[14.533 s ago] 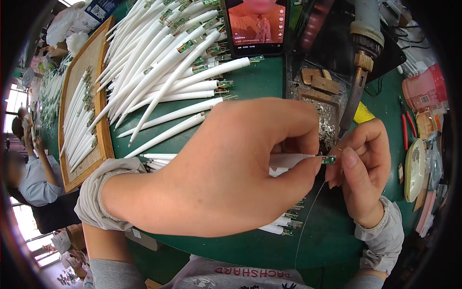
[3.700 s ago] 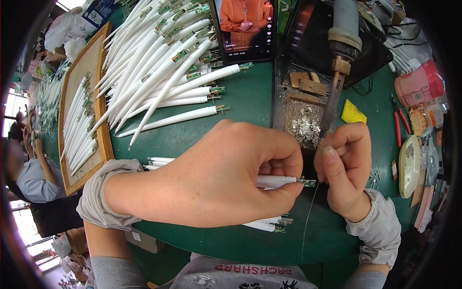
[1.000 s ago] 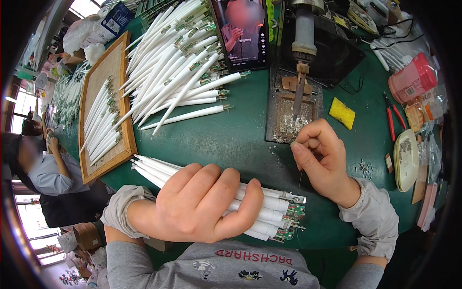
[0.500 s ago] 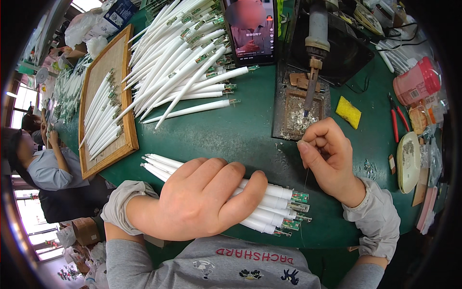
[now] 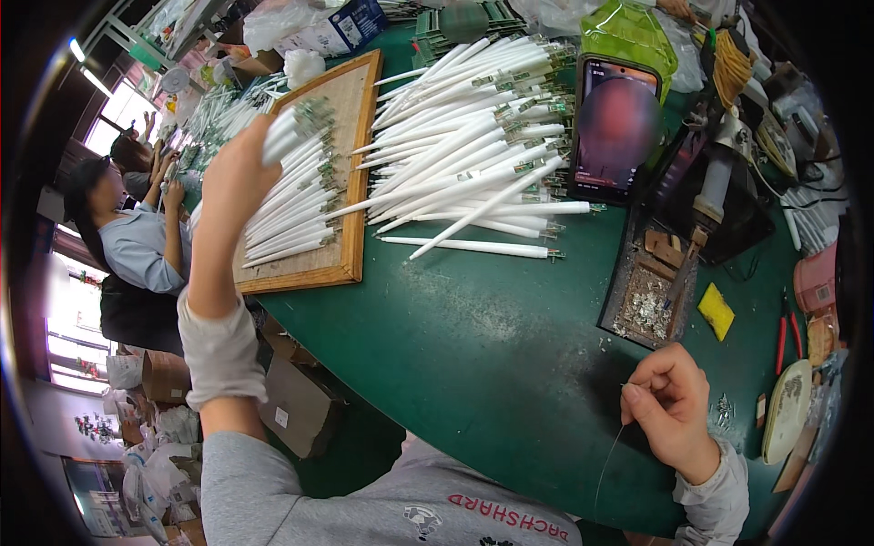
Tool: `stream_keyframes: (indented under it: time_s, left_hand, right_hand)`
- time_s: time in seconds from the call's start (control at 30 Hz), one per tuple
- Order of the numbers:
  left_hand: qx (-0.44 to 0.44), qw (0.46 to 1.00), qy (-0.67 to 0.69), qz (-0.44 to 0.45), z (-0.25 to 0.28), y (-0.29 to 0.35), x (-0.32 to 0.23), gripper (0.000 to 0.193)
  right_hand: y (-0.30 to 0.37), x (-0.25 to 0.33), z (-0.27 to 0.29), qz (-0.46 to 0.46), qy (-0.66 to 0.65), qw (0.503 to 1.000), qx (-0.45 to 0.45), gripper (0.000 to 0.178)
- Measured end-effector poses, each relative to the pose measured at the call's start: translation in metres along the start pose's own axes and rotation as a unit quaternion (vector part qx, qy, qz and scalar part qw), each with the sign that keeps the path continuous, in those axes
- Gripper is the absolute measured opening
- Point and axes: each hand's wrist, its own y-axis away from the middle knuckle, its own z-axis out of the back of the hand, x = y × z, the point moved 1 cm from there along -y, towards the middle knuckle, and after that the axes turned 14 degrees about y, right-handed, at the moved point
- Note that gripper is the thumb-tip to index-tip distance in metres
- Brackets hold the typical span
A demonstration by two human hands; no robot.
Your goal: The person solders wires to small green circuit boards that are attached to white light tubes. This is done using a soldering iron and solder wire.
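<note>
My left hand [image 5: 235, 177] is closed around a bundle of white pen-shaped tubes [image 5: 289, 136] with small green circuit boards at their ends. It is over the far-left part of a wood-framed tray [image 5: 357, 205], where a row of similar white tubes [image 5: 296, 218] lies. The held bundle is smeared by motion, and my hand hides its other ends. At the near right, my right hand [image 5: 672, 400] pinches a thin wire [image 5: 604, 469] between thumb and forefinger; the wire hangs down toward the table edge.
A large pile of white tubes [image 5: 482, 155] lies beside the tray. A phone [image 5: 616, 132] stands behind. To the right are a soldering iron [image 5: 713, 196] over a scrap-filled holder [image 5: 646, 305], a yellow sponge [image 5: 716, 311] and red-handled pliers [image 5: 781, 341]. A co-worker [image 5: 137, 232] sits at left.
My left hand has carried the bundle from the table's near edge up and left to the tray. My right hand still pinches the wire. The view has swung left.
</note>
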Motion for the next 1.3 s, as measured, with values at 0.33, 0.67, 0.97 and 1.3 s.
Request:
stream_keyframes:
  time_s: [0.33, 0.67, 0.97, 1.3]
  left_hand:
    - [0.084, 0.993, 0.08, 0.027, -0.1, -0.083, 0.136, 0.05]
    - [0.141, 0.972, 0.187, 0.014, -0.132, -0.073, 0.149, 0.073]
    - [0.31, 0.943, 0.092, 0.081, -0.029, -0.007, 0.186, 0.026]
    - [0.215, 0.974, 0.062, 0.031, -0.043, 0.028, 0.153, 0.017]
  right_hand:
    - [0.006, 0.005, 0.008, -0.077, -0.028, 0.996, -0.03, 0.013]
    - [0.007, 0.001, 0.005, -0.104, -0.029, 0.994, -0.03, 0.013]
    - [0.011, 0.001, 0.011, -0.13, -0.034, 0.99, -0.04, 0.012]
    - [0.012, 0.009, 0.026, -0.167, -0.007, 0.985, -0.044, 0.013]
